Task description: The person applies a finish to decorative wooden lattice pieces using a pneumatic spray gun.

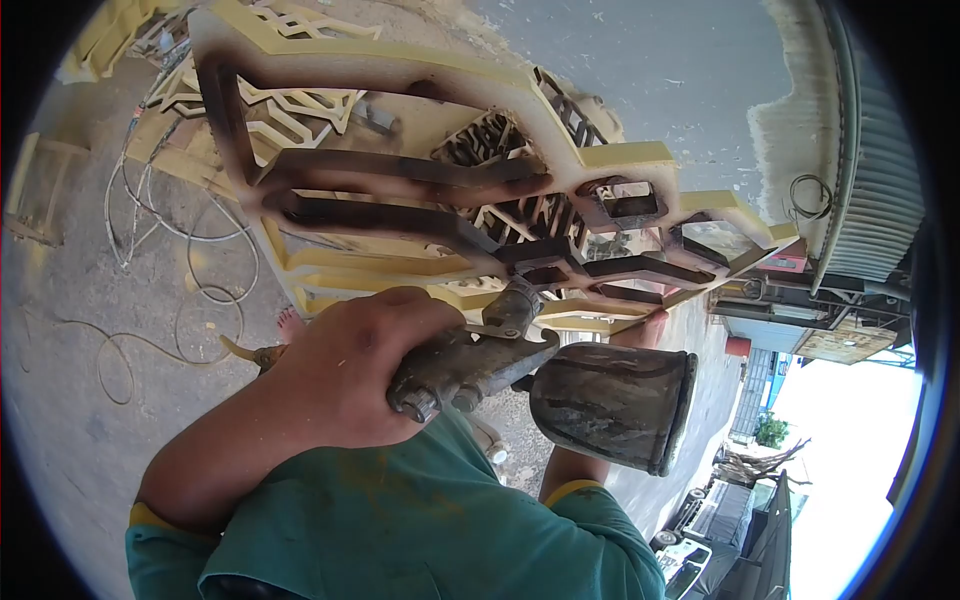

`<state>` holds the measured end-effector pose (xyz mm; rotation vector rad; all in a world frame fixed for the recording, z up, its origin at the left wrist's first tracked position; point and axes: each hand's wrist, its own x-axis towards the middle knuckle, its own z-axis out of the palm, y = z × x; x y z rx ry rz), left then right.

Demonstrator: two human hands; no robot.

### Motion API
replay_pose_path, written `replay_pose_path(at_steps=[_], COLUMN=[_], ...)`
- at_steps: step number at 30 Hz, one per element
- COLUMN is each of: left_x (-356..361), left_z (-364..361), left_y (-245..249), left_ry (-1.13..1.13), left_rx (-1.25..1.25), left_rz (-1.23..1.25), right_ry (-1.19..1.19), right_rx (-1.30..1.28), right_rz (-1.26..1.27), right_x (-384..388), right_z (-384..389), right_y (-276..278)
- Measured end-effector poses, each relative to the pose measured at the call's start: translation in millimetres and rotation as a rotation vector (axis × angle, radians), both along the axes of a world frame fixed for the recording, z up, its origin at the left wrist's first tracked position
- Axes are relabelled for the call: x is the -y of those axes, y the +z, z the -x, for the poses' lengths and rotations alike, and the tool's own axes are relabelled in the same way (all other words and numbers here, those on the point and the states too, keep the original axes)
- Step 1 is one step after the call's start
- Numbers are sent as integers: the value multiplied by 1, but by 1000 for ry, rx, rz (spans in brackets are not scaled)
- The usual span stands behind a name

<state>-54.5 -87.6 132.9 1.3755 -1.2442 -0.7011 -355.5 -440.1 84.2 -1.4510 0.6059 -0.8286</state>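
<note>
My left hand [350,365] is wrapped around the handle of a paint-stained spray gun [460,372], back of the hand toward me. The gun's dark metal cup [610,408] sticks out to the right. Its nozzle points at a cut-out lattice panel [350,66], close to the panel's near side. The panel is cream-yellow with dark brown shading around its openings. Past the cup, my right hand [645,328] grips the panel's near right edge. The cup hides part of the right forearm, and the fingers show only in part.
An air hose [250,270] lies in loops on the concrete floor at left. More yellow lattice pieces [280,115] and dark-shaded ones [490,140] lie beyond the panel. A bare foot [288,322] shows by my left wrist. A truck [690,560] stands far right.
</note>
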Motion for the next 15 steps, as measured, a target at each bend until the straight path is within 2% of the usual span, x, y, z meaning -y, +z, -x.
replay_pose_path(at_steps=[15], left_x=[4], left_z=[-3], left_y=[9], left_ry=[22], left_rx=[2], left_rz=[46], right_ry=[-33], right_rx=[60], right_rz=[-9], right_x=[-3], right_z=[7], right_y=[-10])
